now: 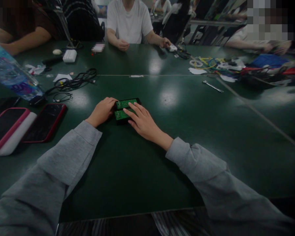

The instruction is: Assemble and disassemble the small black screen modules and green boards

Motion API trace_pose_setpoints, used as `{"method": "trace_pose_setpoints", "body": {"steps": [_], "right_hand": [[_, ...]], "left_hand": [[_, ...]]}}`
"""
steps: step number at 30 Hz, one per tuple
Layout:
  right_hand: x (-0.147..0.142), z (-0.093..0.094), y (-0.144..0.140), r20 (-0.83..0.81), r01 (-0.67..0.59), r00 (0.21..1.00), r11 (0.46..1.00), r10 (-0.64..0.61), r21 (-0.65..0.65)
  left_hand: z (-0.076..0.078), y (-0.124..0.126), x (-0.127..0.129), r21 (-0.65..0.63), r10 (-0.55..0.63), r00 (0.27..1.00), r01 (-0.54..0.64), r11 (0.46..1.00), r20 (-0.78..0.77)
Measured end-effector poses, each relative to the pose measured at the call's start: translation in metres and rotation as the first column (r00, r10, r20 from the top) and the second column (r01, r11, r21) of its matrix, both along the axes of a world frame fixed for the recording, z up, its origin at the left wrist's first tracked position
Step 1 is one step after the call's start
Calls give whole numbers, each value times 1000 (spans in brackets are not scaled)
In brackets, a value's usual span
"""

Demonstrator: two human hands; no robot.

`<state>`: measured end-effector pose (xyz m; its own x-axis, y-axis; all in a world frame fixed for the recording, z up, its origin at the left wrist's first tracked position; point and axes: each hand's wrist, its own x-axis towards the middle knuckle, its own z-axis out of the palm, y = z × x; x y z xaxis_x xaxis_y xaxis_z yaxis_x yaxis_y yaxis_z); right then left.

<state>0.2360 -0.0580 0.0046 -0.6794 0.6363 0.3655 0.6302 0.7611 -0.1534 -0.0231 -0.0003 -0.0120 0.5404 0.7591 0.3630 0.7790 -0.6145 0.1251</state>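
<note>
Two green circuit boards, a far one [123,104] and a near one [119,115], lie one behind the other in a black case [138,100] on the green table. My left hand [102,111] grips the case's left edge with curled fingers; its fingertips are partly hidden. Across the boards from the right reaches my right hand [145,122]. Its fingers are stretched out and apart, with the tips resting on or just over the boards, and they cover the boards' right part.
To the left are red-edged phones [45,123], a plastic bottle [14,73] and coiled black cables [78,80]. A wrench [212,86] and a heap of wires [211,63] lie at right. A person in a white shirt [130,21] sits opposite.
</note>
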Motion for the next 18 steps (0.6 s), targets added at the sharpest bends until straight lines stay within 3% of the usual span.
{"method": "trace_pose_setpoints", "body": {"steps": [18], "right_hand": [[1, 3, -1, -84, 64, 995, 998, -62, 18]], "left_hand": [[5, -3, 4, 14, 2, 1000, -1, 1000, -13]]}}
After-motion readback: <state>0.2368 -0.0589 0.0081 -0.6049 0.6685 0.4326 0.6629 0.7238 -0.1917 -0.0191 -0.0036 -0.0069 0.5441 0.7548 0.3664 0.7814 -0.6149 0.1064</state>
